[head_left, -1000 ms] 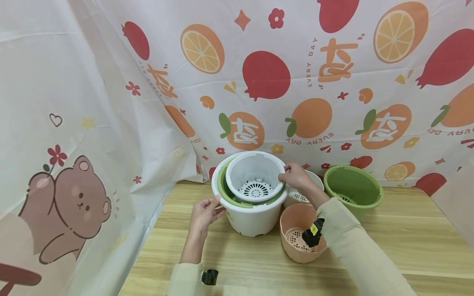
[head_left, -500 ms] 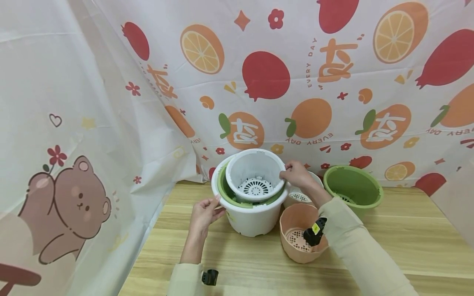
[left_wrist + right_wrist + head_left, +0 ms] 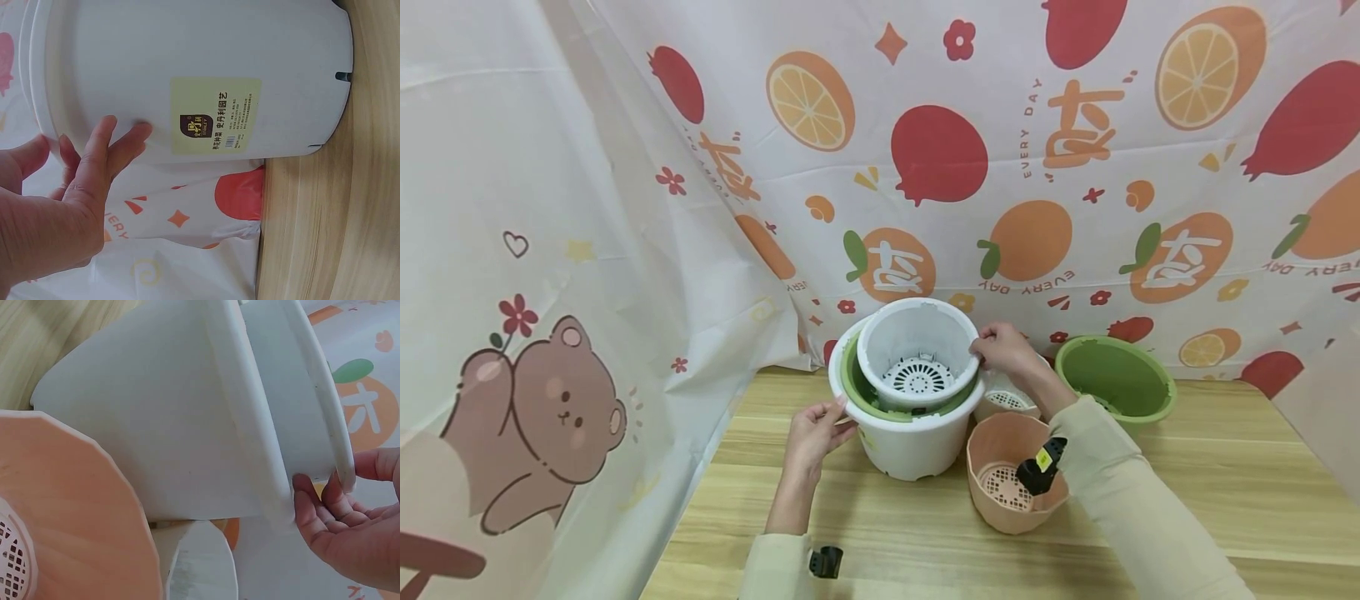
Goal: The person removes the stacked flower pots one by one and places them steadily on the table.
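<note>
My right hand (image 3: 1006, 350) pinches the right rim of a small white flower pot (image 3: 917, 335), with thumb outside view of the pot's slotted base. This pot sits tilted inside a green pot (image 3: 880, 411), which is nested in a large white pot (image 3: 913, 454). In the right wrist view the small pot (image 3: 284, 381) stands above the large pot's rim. My left hand (image 3: 815, 435) pinches the large pot's left rim. The left wrist view shows a yellow label (image 3: 215, 115) on that pot's side, with fingertips against the wall. Much of the green pot is hidden.
A peach pot (image 3: 1009, 518) stands right of the nested pots. Behind it is another white pot (image 3: 1004, 398), partly hidden by my right arm. A green pot (image 3: 1116, 379) is farther right on the wooden table (image 3: 1210, 483). A printed cloth (image 3: 940, 250) hangs behind.
The small white pot's far rim has risen slightly, and the pot leans more towards me. My right hand has shifted a little up and right; my left hand has stayed put.
</note>
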Demonstrator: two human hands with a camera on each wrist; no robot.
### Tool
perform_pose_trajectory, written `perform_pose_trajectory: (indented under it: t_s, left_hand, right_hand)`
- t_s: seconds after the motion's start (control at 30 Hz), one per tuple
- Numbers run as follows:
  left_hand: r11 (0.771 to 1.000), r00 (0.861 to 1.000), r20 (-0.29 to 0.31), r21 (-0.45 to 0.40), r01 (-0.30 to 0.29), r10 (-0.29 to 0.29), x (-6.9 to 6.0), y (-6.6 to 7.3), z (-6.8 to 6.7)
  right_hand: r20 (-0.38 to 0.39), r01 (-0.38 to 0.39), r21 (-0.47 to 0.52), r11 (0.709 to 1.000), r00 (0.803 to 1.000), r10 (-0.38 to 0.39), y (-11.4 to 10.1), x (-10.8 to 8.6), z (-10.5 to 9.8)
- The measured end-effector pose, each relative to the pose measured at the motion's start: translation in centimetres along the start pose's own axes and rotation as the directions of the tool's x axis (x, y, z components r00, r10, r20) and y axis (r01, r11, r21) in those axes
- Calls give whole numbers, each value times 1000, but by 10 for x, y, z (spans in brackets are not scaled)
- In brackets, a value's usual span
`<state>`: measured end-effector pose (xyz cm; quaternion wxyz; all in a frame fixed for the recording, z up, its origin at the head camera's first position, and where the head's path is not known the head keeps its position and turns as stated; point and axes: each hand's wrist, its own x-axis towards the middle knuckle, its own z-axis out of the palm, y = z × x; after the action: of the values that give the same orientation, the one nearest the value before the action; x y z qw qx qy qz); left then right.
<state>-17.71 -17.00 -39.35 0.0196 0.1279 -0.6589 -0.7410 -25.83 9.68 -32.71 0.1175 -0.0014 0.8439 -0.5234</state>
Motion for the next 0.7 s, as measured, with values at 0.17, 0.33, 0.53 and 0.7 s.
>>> perform_pose_trajectory:
  t_s: [0.17, 0.33, 0.53, 0.7]
  left_hand:
    - [1000, 1000, 0, 3, 4, -4, 0, 0, 0]
    - [1000, 1000, 3, 2, -3, 2, 1, -1, 0]
    - [1000, 1000, -6, 3, -5, 5, 2, -2, -1]
    - [1000, 1000, -11, 3, -2, 2, 2, -2, -1]
  right_hand:
    - [9, 23, 16, 1000, 1000, -23, 0, -2, -2]
    - [30, 28, 30, 999, 999, -29, -2, -4, -4]
    - [48, 36, 43, 998, 998, -39, -8, -5, -7]
    - [55, 37, 15, 999, 998, -38, -14, -10, -10]
